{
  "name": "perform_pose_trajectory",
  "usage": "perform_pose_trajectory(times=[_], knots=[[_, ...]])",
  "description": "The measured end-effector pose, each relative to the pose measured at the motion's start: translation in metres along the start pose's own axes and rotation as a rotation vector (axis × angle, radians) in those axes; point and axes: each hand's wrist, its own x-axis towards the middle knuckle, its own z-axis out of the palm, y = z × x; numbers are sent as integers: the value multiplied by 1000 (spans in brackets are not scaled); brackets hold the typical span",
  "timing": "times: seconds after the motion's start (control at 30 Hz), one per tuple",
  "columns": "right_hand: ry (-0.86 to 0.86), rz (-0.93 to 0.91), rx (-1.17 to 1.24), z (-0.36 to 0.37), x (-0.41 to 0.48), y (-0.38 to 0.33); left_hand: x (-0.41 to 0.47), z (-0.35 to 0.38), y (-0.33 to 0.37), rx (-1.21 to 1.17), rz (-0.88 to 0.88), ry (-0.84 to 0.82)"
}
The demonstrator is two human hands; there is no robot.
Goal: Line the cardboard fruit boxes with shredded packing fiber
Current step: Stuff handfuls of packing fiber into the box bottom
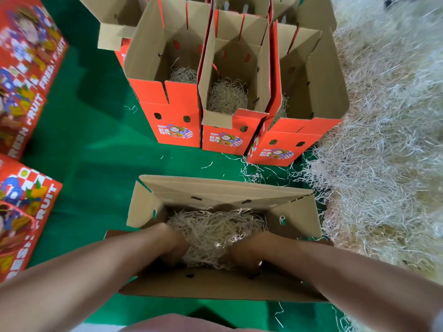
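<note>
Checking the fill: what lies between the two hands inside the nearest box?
In the head view, a wad of shredded fiber fills the stretch between the left hand and the right hand, inside the open box.

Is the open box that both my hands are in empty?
No, a wad of shredded fiber lies in the box between the left hand and right hand.
</note>
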Motion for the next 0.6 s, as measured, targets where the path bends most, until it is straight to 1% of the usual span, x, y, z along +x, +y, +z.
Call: perform_pose_trajectory(times=[0.07,0.13,0.17,0.23,0.3,0.33,0.37,0.43,0.5,0.53,0.57,0.6], knots=[[-45,-9,-69,5,4,1,-1,8,2,87,29,-83],[-92,26,-85,4,4,0,-2,9,-2,224,48,-75],[-113,67,-103,2,0,2,-3,8,-2,273,50,-56],[-125,180,-130,2,-9,9,-5,6,-2,364,41,-81],[-121,217,-160,6,-15,17,-6,3,1,340,-27,-97],[-118,194,-163,8,-16,20,-9,-1,2,309,-48,-109],[-108,151,-157,7,-19,20,-10,-5,3,243,-71,-79],[-10,86,-101,1,-20,14,-14,-13,1,96,-88,88],[226,111,-37,-8,-20,5,-18,-20,-1,50,-94,321],[364,160,-27,-13,-18,3,-18,-24,-1,69,-100,429],[451,238,-20,-15,-18,2,-17,-25,-1,81,-94,517],[459,302,-17,-15,-18,3,-15,-25,0,74,-75,557]])
